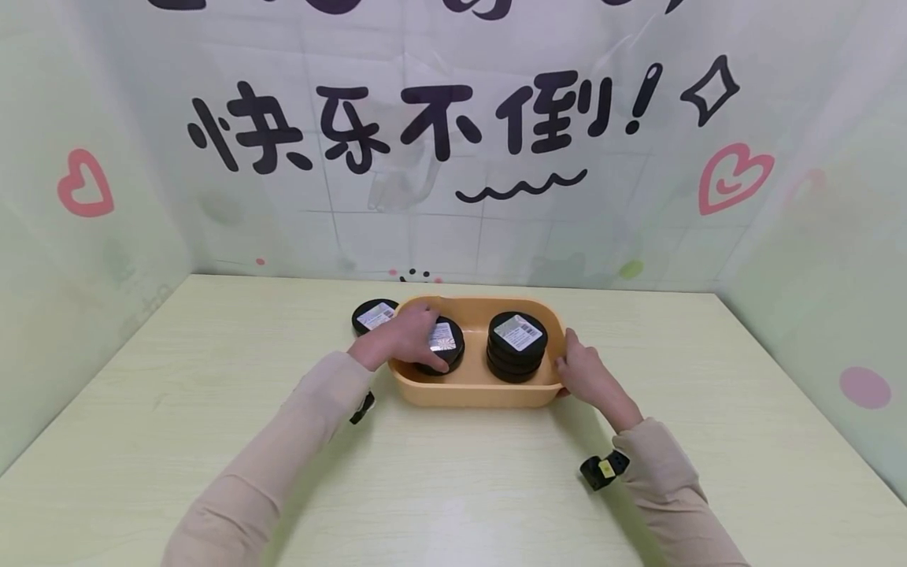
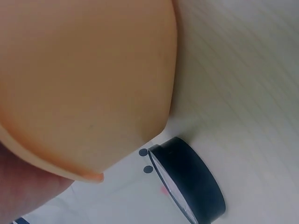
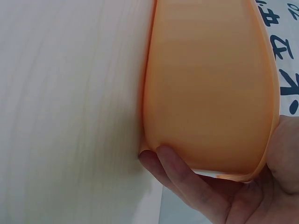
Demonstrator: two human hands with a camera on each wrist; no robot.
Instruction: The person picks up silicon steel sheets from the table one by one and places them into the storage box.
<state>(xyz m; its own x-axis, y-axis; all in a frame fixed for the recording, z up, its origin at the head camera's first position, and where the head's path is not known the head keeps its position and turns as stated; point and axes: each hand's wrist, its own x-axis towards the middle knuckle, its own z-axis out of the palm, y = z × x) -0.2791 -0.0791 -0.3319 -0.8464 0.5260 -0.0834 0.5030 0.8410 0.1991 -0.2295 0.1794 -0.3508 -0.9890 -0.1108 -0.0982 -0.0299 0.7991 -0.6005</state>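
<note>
An orange plastic basket (image 1: 475,396) stands on the table. Inside it at the left, my left hand (image 1: 402,335) reaches over the rim and grips a round black tin (image 1: 453,346) with a white label, thumb at the front and fingers at the back. Whether another tin lies under that one I cannot tell. My right hand (image 1: 588,374) holds the basket's right end; in the right wrist view its fingers (image 3: 182,175) curl against the basket's outer wall (image 3: 210,93). A stack of several black tins (image 1: 516,346) sits in the basket's right half.
Another labelled black tin (image 1: 372,316) rests on the table just outside the basket's left end, seen on its side in the left wrist view. The pale wooden table (image 1: 453,488) extends forward to a printed curtain (image 1: 453,228) with black lettering.
</note>
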